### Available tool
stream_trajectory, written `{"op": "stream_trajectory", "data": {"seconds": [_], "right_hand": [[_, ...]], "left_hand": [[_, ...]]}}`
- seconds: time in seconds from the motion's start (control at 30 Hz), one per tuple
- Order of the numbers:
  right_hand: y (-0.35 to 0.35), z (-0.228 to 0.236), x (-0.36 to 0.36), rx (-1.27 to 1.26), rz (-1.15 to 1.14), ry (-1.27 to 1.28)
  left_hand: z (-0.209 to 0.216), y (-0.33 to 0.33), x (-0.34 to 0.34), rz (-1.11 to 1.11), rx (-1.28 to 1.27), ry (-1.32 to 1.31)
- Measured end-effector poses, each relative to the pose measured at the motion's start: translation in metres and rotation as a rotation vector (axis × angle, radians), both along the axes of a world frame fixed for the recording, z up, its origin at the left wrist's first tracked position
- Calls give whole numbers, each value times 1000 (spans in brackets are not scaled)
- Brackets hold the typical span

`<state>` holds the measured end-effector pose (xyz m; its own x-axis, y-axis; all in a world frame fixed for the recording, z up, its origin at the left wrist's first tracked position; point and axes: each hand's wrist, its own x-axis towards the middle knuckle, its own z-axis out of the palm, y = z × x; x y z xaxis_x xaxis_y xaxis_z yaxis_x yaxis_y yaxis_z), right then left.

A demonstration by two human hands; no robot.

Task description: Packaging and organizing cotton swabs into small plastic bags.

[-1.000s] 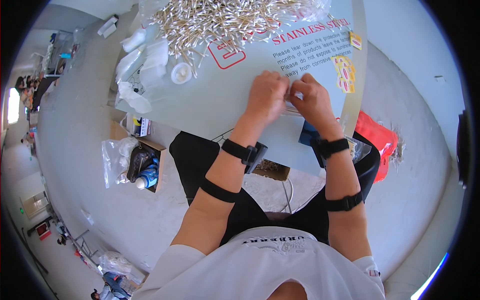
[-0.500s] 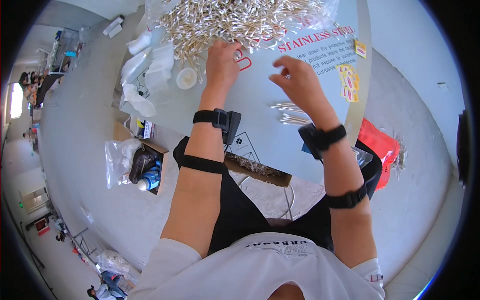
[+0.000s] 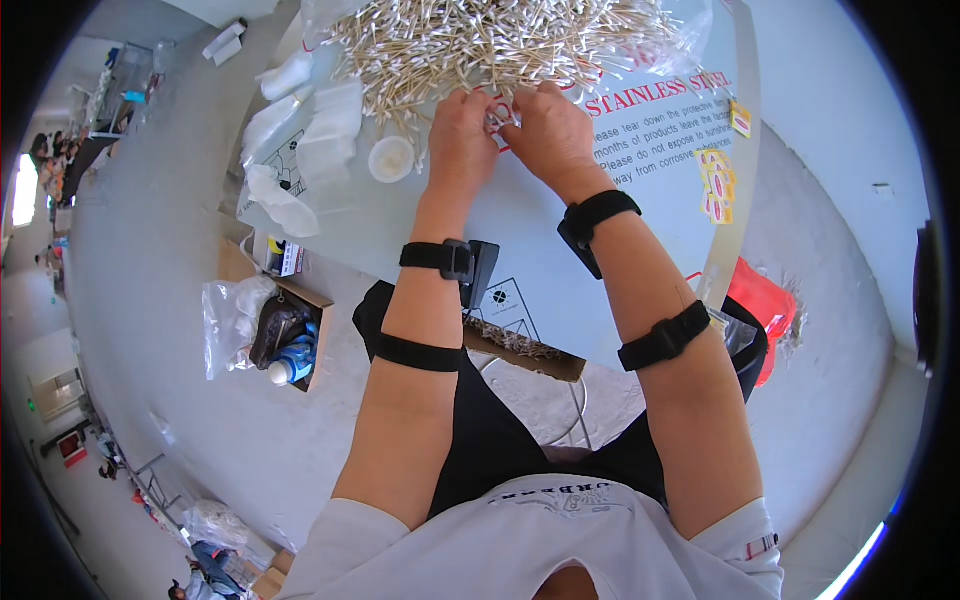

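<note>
A large heap of cotton swabs (image 3: 500, 45) covers the far part of the table (image 3: 420, 225). At its near edge, my left hand (image 3: 463, 135) is closed, fingertips pinched on cotton swabs. My right hand (image 3: 552, 135) sits close beside it, fingers curled in toward the left ones. White swab tips show between the two hands; how many each holds is hidden. Left of my left hand stands a small round white tub (image 3: 391, 159). Black straps wrap both wrists and forearms.
White plastic sleeves (image 3: 330, 130) lie at the table's left side. Yellow labels (image 3: 716, 185) lie near its right edge. A cardboard box (image 3: 525, 350) with swabs is below the near edge. A red bag (image 3: 762, 315) and a carton with a blue bottle (image 3: 292, 360) flank my legs.
My right hand has moved left and up to meet my left hand at the heap. Its forearm now hides the spot where a few separate swabs lay. The view has shifted slightly.
</note>
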<state>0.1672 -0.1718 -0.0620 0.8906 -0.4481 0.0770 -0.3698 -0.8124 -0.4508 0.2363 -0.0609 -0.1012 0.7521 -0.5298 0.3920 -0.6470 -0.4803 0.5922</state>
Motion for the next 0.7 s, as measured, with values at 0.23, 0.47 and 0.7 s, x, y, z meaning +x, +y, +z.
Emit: {"op": "stream_trajectory", "data": {"seconds": [0.23, 0.47, 0.7], "right_hand": [[6, 10, 7, 90, 1, 248], [-35, 14, -32, 206, 10, 118], [-64, 7, -83, 132, 130, 137]], "left_hand": [[-6, 3, 3, -8, -76, 58], [-6, 3, 2, 29, -39, 47], [5, -5, -18, 11, -168, 80]]}}
